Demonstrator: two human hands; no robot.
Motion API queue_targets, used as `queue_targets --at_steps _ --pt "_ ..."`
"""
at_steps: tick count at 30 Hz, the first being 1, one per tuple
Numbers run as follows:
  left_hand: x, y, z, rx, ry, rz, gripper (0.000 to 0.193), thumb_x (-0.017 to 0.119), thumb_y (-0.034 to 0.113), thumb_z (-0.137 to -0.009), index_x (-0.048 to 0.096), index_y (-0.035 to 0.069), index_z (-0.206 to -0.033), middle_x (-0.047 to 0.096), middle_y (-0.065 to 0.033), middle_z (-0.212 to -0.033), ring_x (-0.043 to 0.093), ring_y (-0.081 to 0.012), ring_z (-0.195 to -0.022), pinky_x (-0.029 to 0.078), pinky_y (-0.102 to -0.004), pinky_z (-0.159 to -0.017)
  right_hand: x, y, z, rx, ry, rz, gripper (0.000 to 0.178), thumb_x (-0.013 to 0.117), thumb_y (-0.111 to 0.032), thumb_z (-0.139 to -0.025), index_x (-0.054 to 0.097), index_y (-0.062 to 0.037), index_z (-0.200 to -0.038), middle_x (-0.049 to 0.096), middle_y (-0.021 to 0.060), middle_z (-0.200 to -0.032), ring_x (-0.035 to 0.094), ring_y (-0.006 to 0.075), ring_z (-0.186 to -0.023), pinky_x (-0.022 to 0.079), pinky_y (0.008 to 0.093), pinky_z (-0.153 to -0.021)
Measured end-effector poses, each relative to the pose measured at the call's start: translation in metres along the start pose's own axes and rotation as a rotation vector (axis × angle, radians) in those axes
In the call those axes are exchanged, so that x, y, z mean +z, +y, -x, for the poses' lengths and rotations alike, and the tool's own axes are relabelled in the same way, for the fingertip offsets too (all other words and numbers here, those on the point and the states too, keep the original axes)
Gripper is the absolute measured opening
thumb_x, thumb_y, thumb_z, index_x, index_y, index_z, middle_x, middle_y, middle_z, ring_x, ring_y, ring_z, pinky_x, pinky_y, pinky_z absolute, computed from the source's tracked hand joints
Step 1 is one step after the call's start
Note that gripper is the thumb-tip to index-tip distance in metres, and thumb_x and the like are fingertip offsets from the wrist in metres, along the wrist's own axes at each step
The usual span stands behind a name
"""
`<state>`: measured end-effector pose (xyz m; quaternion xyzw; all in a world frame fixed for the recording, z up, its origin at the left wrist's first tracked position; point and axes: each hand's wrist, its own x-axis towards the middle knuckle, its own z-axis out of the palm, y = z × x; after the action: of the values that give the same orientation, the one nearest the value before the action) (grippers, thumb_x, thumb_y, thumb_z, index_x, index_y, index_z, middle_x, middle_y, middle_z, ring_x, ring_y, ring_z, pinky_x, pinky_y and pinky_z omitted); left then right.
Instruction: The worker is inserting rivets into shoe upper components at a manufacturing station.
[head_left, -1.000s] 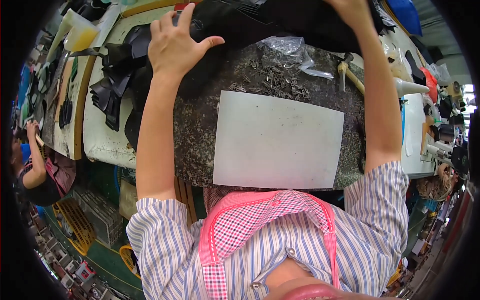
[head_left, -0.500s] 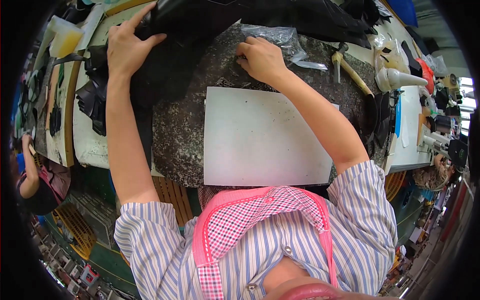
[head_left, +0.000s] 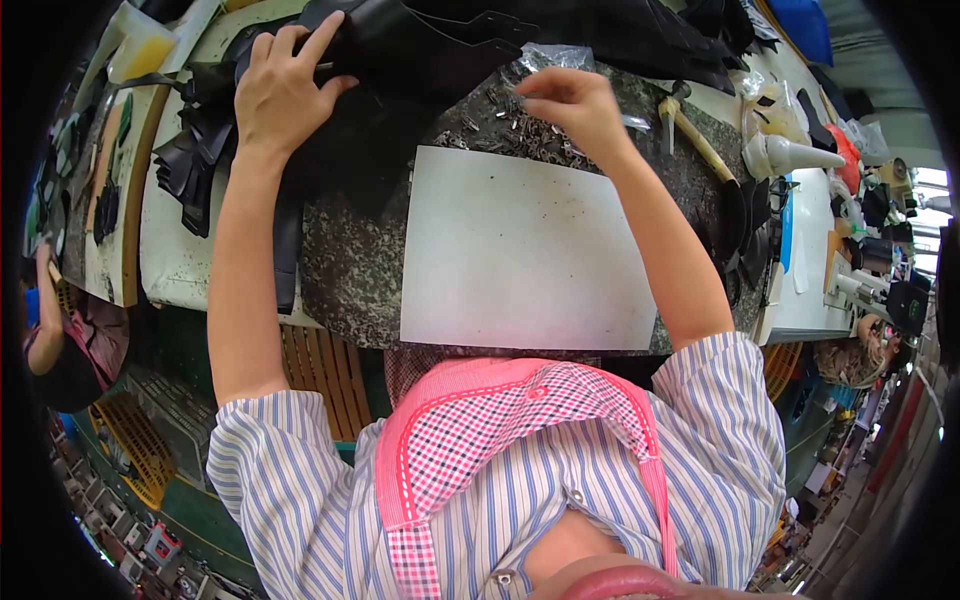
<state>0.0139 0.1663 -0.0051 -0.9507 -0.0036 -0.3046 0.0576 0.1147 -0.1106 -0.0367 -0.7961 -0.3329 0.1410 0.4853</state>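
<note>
My left hand (head_left: 285, 95) lies on black leather-like sheets (head_left: 400, 65) at the back left, fingers spread and thumb apart. Above a scatter of small metal pieces (head_left: 515, 128) hovers my right hand (head_left: 580, 108), thumb and fingertips pinched together. Whatever is between those fingertips is too small to make out. Behind the pieces lies a clear plastic bag (head_left: 560, 60), partly covered by the leather's edge. A white board (head_left: 530, 250) rests in front of me on a dark speckled slab (head_left: 350, 270).
Right of my hand lies a hammer (head_left: 705, 145) with a wooden handle. Farther right are a white cone-shaped nozzle (head_left: 800, 157) and black strips (head_left: 745, 225). Black cut pieces (head_left: 185, 185) hang at the left. Another person (head_left: 75, 330) works at the far left.
My right hand has lifted off the metal pieces and moved right, uncovering them. My left hand and the leather have shifted right, over part of the bag. The view has moved slightly.
</note>
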Motion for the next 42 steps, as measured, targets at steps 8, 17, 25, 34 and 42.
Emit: queue_targets --at_steps 8,17,25,34,42 --pt "-0.081 0.047 -0.020 -0.175 0.026 0.753 0.040 0.071 0.023 -0.064 0.061 0.007 -0.099 0.062 -0.0070 -0.087 0.058 -0.0152 -0.080 0.044 -0.0293 -0.075 -0.050 -0.008 0.057 0.040 0.274 -0.755 0.013 0.055 -0.002 -0.080 0.057 0.0026 -0.092 0.062 0.0122 -0.079 0.061 0.0143 -0.064 0.050 0.0230 -0.059" --pt "-0.048 0.120 0.032 -0.032 -0.024 0.763 0.051 0.074 0.027 -0.059 0.058 0.007 -0.103 0.053 -0.0059 -0.084 0.051 -0.0182 -0.073 0.044 -0.0276 -0.058 -0.025 -0.056 0.097 -0.275 0.354 -0.291 0.015 0.055 0.014 -0.068 0.057 0.0042 -0.079 0.055 0.0052 -0.081 0.050 0.0090 -0.071 0.039 0.0185 -0.061" --pt "-0.069 0.159 0.052 -0.332 -0.209 1.580 0.007 0.064 0.007 -0.074 0.060 0.001 -0.077 0.057 -0.0012 -0.066 0.047 -0.0064 -0.057 0.037 -0.0200 -0.050 0.011 -0.072 0.107 -0.095 0.051 -0.826 0.011 0.060 0.010 -0.070 0.059 0.0020 -0.077 0.057 0.0056 -0.076 0.053 0.0101 -0.072 0.044 0.0208 -0.064" --pt "-0.073 0.154 0.060 -0.484 -0.533 2.120 0.017 0.056 0.015 -0.083 0.058 -0.002 -0.080 0.057 -0.0029 -0.074 0.052 -0.0084 -0.065 0.041 -0.0210 -0.062 0.027 -0.065 0.115 -0.210 0.051 -0.765 0.008 0.059 0.008 -0.071 0.057 0.0021 -0.076 0.055 0.0055 -0.076 0.053 0.0106 -0.075 0.044 0.0206 -0.064" --pt "-0.076 0.157 0.067 -0.494 -0.325 1.835 0.008 0.060 0.005 -0.077 0.059 -0.002 -0.082 0.059 -0.0033 -0.073 0.054 -0.0078 -0.069 0.043 -0.0185 -0.063 0.034 -0.067 0.114 -0.117 0.070 -0.950 0.007 0.059 0.005 -0.073 0.055 0.0029 -0.078 0.053 0.0075 -0.078 0.054 0.0136 -0.072 0.045 0.0233 -0.065"
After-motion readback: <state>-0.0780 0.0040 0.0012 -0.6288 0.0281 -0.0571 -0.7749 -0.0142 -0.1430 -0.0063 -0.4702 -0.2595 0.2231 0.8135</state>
